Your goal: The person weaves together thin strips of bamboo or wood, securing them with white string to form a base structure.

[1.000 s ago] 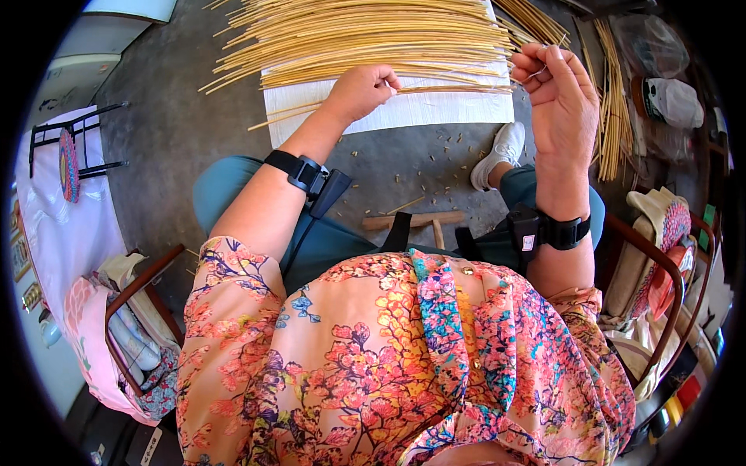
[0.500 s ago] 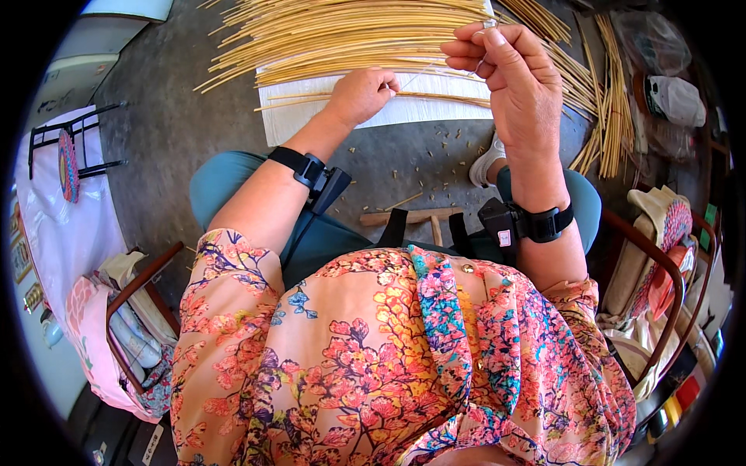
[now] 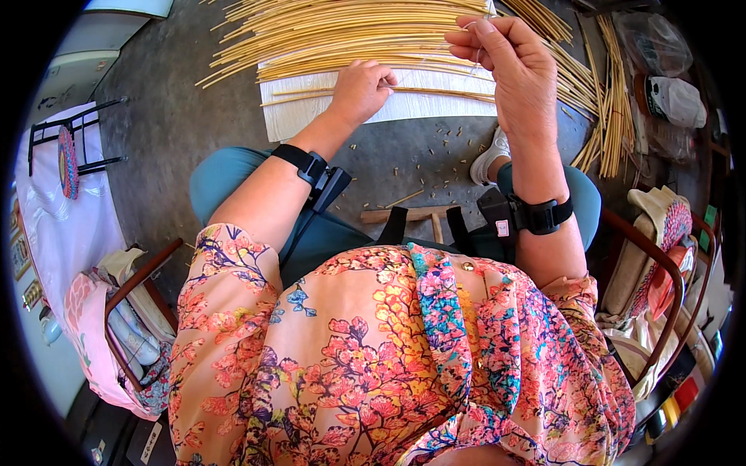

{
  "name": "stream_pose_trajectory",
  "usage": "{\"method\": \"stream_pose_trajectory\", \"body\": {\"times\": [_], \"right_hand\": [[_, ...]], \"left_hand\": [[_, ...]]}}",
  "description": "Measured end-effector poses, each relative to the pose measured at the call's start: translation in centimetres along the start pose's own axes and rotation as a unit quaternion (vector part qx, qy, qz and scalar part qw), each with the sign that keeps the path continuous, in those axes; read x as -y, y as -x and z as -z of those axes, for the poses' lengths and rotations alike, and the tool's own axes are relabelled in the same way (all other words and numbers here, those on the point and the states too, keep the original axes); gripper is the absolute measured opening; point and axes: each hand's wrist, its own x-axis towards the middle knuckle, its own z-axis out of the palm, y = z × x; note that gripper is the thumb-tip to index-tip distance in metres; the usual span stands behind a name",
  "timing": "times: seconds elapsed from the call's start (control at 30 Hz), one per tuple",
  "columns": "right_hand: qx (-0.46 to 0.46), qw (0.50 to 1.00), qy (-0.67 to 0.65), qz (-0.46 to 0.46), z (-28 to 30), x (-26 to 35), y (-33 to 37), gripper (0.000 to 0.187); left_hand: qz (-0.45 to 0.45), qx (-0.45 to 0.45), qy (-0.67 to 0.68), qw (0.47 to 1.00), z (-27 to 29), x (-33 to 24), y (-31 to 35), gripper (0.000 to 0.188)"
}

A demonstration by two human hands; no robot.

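Long, thin, yellow-brown plant stalks (image 3: 342, 48) lie side by side in a wide layer, running left to right over a white board (image 3: 435, 110). My left hand (image 3: 361, 92) is closed at the near edge, its fingers curled over a separate pair of stalks (image 3: 443, 95). What its fingertips pinch is partly hidden. Raised at the right over the stalks, my right hand (image 3: 522, 74) pinches a thin pale thread (image 3: 477, 60) between thumb and fingers. The thread hangs in a loose curve below the fingertips. Black bands with small devices circle both wrists.
More stalks (image 3: 610, 101) lie in a bundle at the right. Short cut bits litter the grey floor (image 3: 420, 167). A small wooden stool (image 3: 412, 215) stands between my knees. Chairs (image 3: 664, 272) with cushions flank me, and a white-covered table (image 3: 85, 210) is at the left.
My right hand has shifted slightly up and left, and more of the thread now shows below its fingers. My left hand has risen a little and keeps its place on the stalks.
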Motion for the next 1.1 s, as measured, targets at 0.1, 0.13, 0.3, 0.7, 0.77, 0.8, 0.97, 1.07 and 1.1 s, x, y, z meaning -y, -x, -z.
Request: {"method": "stream_pose_trajectory", "body": {"times": [0.1, 0.13, 0.3, 0.7, 0.77, 0.8, 0.97, 1.07, 1.1], "right_hand": [[0.002, 1.000, -0.021, -0.014, 0.0, -0.2, 0.0, 0.017], [0.005, 1.000, -0.016, -0.014, 0.0, -0.2, -0.1, 0.017], [0.011, 1.000, -0.009, 0.006, -0.3, -0.6, -0.2, 0.017], [0.024, 1.000, -0.006, 0.002, -0.7, -0.8, 0.0, 0.017], [0.026, 1.000, 0.005, 0.005, -0.7, -0.7, 0.1, 0.016], [0.026, 1.000, 0.010, 0.007, -0.6, -0.6, 0.1, 0.016], [0.012, 1.000, 0.004, 0.002, -1.3, 0.5, 0.4, 0.014], [0.014, 1.000, 0.000, 0.025, -1.2, 0.5, 0.6, 0.011], [0.021, 0.999, 0.013, 0.034, -1.1, 0.5, 0.7, 0.010]], "left_hand": [[0.008, 0.008, 0.003, 1.000, 0.2, -0.1, 0.1, 0.012], [0.014, 0.012, 0.001, 1.000, 0.2, -0.1, 0.1, 0.013], [0.015, 0.001, 0.000, 1.000, 0.2, -0.2, 0.1, 0.013], [0.014, -0.002, -0.004, 1.000, 0.0, -0.2, -0.3, 0.013], [0.009, -0.003, -0.002, 1.000, 0.1, -0.2, -0.4, 0.011], [0.010, -0.005, -0.008, 1.000, 0.0, -0.3, -0.4, 0.010], [0.002, -0.015, -0.018, 1.000, -0.1, -0.2, -0.4, 0.006], [0.001, -0.015, -0.025, 1.000, -0.1, -0.3, -0.5, 0.005], [-0.001, -0.018, -0.024, 1.000, 0.0, -0.3, -0.5, 0.005]]}}
